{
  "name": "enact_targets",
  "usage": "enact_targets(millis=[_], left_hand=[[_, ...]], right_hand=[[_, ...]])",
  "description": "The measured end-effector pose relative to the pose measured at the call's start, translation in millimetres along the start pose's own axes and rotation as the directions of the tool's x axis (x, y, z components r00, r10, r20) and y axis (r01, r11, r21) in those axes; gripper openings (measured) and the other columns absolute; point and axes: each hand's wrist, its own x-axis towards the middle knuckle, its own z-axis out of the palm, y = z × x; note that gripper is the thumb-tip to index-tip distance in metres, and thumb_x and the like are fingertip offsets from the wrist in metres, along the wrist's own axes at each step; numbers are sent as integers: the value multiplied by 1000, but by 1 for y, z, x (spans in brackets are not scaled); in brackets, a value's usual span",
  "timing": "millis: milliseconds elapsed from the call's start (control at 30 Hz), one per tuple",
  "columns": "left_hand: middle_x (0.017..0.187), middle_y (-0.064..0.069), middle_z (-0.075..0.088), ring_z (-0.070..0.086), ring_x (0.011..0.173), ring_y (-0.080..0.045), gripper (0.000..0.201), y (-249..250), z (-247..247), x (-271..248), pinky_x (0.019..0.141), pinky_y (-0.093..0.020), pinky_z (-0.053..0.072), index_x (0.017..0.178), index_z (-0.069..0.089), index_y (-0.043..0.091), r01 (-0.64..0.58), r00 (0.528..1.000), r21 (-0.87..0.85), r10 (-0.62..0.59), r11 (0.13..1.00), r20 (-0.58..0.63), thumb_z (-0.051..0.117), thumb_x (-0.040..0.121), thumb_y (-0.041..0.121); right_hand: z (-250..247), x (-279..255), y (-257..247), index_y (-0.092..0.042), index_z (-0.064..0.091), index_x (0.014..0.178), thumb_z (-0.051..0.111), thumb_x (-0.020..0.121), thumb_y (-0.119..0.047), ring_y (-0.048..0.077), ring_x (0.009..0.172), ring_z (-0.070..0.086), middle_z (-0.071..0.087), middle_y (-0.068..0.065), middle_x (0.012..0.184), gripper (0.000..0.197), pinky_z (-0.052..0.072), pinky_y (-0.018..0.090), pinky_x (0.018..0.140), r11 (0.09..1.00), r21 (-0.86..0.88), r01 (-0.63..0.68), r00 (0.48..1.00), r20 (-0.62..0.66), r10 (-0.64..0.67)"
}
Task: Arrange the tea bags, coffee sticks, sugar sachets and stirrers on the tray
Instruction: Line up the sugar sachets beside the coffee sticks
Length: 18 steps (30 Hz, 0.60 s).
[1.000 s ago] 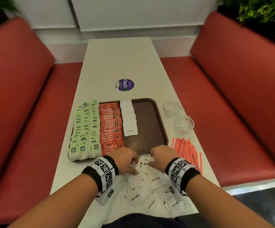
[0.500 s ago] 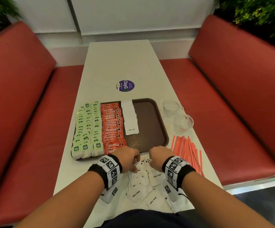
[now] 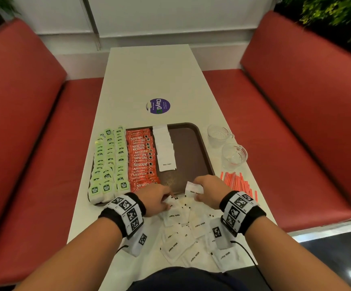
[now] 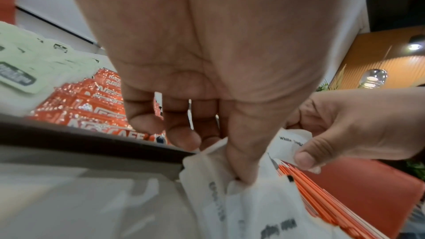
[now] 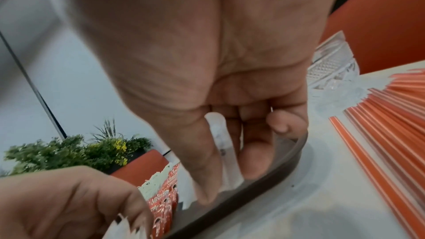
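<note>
While at tray edge | right hand pinching sugar sachet | left hand pinching another

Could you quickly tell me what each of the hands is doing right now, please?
Left hand: pinching a sugar sachet from the loose pile.
Right hand: holding a sugar sachet at the tray edge.

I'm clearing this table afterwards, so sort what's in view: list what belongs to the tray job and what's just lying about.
Belongs to the job:
- tray
- tea bags
- coffee sticks
- sugar sachets in the tray row
- loose sugar sachets
- sachet held by the right hand
- stirrers

Just lying about:
- two glass cups
- round sticker
</note>
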Motion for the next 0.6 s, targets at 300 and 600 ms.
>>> enact_targets(millis=[300,600], left_hand=[[94,5,61,59,85,-15,20,-8,-22,-10,77,-32,51,108,54,32,-42,983,-274,-9,961,-183,66,92,32],[114,5,66,68,102,-13,40,-1,-44,-4,87,-43,58,117,50,41,-239,911,-655,-69,717,-407,62,94,11]], right_hand=[[-3,3,-13,-16,47,92,45,95,-7,18,74,64,70,0,86,9,52,36,71,950,300,84,996,-12,-85],[-12,13,-40,-29,49,133,53,96,-29,14,96,62,64,0,110,37,53,40,92,821,524,224,967,-12,-256]])
